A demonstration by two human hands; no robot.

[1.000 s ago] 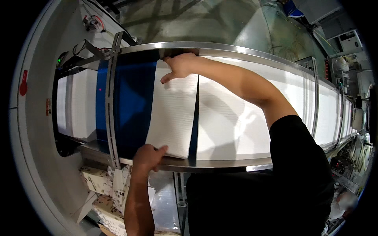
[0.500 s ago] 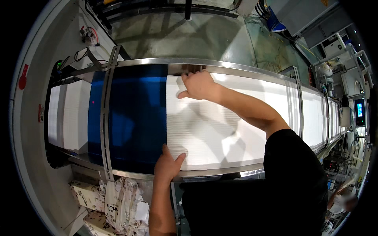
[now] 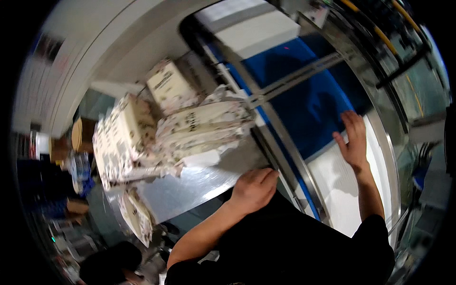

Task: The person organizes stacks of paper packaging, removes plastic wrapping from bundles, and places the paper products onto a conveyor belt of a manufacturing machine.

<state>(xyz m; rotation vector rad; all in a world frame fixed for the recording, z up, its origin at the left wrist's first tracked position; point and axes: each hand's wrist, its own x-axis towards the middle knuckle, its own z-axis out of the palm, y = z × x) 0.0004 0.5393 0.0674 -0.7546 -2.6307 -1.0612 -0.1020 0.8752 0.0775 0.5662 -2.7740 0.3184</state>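
The left hand (image 3: 255,191) has left the white stack (image 3: 336,185) and is now curled outside the conveyor's near rail (image 3: 304,173), by the worktop's (image 3: 190,187) corner. The right hand (image 3: 354,141) now spreads at the stack's end edge, fingers reaching toward the blue belt (image 3: 304,85).

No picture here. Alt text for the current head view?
The person's right hand, fingers spread, is at the end of a white paper stack on a blue conveyor belt, contact unclear. The left hand, fingers curled, is beside the conveyor's near metal rail. To the left, patterned wrapped packs are on a metal table.
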